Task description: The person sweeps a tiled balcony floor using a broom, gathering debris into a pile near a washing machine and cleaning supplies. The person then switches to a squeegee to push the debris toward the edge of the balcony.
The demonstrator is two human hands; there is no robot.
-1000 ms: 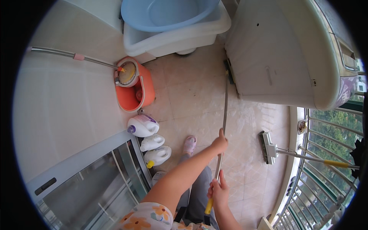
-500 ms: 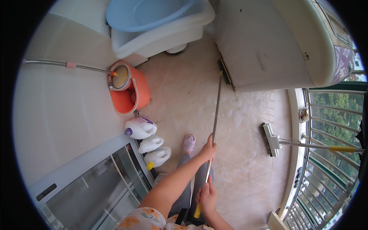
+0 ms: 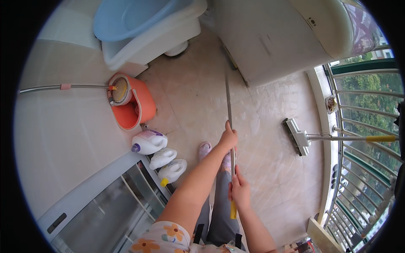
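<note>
Both my hands grip the thin metal pole of a long-handled floor brush (image 3: 229,99). My left hand (image 3: 228,138) is closed round the pole at mid-length. Lower down, just above the yellow end, my right hand (image 3: 240,189) is closed on it too. The pole runs away from me to the base of a large white cabinet-like appliance (image 3: 261,42). Its far end is blurred, and the dark brush head is hardly distinguishable from the appliance's lower edge. Under the pole the tiled floor (image 3: 261,156) looks wet, with whitish suds.
On the left, an orange mop bucket (image 3: 145,101) holds a mop with a metal pole. Three white bottles (image 3: 154,142) stand by the sliding door (image 3: 93,202). A sponge mop (image 3: 298,137) leans toward the railing (image 3: 371,109) at right. Blue and white basins (image 3: 152,42) are at the far left.
The brush has been pushed farther along the appliance's base, and its pole stands straighter away from me. Both hands moved with it. My view has shifted, and both my shoes now show.
</note>
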